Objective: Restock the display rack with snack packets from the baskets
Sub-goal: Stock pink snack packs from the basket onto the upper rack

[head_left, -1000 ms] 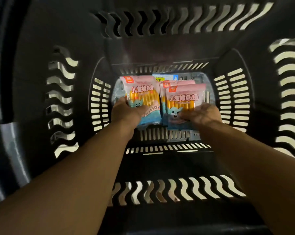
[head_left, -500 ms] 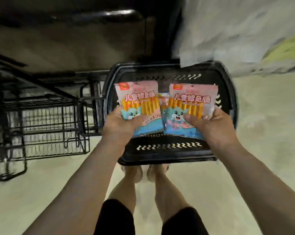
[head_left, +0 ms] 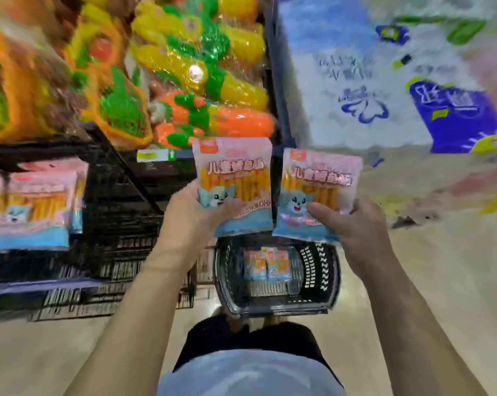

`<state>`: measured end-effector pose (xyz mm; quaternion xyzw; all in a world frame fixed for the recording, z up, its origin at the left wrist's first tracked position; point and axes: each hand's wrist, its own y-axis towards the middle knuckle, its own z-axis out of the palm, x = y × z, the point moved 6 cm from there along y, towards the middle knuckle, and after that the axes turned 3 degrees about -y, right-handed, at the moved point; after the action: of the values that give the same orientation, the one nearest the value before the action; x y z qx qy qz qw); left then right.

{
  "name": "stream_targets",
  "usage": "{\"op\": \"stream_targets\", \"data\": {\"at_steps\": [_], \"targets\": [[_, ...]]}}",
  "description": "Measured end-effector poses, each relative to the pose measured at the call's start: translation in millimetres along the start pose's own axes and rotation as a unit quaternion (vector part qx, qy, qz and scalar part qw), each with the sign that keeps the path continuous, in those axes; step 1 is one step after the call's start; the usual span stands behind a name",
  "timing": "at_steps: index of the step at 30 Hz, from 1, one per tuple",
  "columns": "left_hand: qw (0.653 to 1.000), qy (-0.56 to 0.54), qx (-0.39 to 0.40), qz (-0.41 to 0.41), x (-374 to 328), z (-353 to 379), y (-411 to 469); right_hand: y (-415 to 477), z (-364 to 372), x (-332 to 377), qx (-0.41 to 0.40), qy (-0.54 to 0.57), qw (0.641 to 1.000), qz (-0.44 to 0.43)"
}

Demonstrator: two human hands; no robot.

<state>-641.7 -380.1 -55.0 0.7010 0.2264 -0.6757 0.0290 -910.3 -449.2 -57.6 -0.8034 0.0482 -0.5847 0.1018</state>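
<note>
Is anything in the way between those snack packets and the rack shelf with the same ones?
Only a slanted bar of the black wire rack lies between the pink-and-blue plastic snack packet in the left hand and the matching packets shelved there. The second snack packet in the right hand is farther off. Blur hides whether it blocks.

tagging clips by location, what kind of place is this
Probably a small shop or supermarket aisle: a black wire display rack holds snack packets, plastic-wrapped toys are piled above it, and a shopping basket on the floor holds more of them.
</note>
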Motion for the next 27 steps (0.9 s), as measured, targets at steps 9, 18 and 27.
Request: {"op": "stream_targets", "data": {"at_steps": [9,18,27], "targets": [[0.994,0.000,-0.076,0.079,-103,-44,-27,-6,-2,114,0.040,0.043,0.989,-0.134],[0.985,-0.025,-0.147,0.091,-133,-82,-67,-1,25,164,0.124,0.082,0.974,-0.173],[0.977,-0.035,-0.205,0.056,-117,-164,-105,-30,106,182,0.178,0.073,0.964,-0.186]]}}
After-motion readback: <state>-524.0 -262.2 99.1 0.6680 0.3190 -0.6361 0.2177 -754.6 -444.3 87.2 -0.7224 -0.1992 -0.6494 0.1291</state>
